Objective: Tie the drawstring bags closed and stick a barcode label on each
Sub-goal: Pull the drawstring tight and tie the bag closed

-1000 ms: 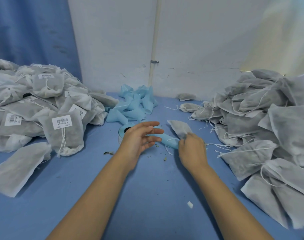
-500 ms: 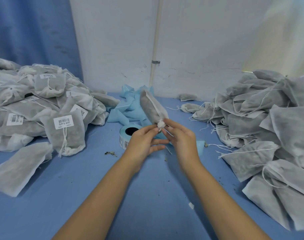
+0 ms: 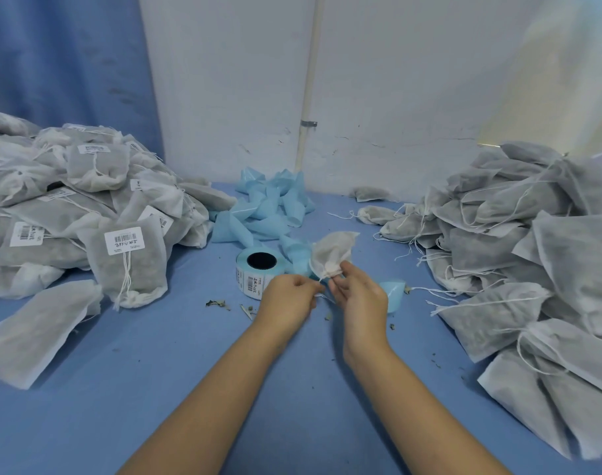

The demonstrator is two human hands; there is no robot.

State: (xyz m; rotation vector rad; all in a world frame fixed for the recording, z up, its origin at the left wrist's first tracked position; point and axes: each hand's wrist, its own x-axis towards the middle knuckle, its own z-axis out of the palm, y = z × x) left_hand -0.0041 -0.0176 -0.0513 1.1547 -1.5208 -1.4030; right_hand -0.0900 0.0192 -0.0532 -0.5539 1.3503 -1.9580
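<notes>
white mesh drawstring bag (image 3: 334, 252) stands neck-down, long axis tilted up and away; the right hand (image 3: 359, 296) pinches its neck from below, the left hand (image 3: 287, 298) pinches the string (image 3: 323, 296) just beside, above the surface (image 3: 190, 371).

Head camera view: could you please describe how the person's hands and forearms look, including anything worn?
The left hand and right hand are bare: no gloves, rings, watch or bracelet show. The left forearm and right forearm are likewise uncovered down to the frame's lower edge; no sleeve is in view.
</notes>
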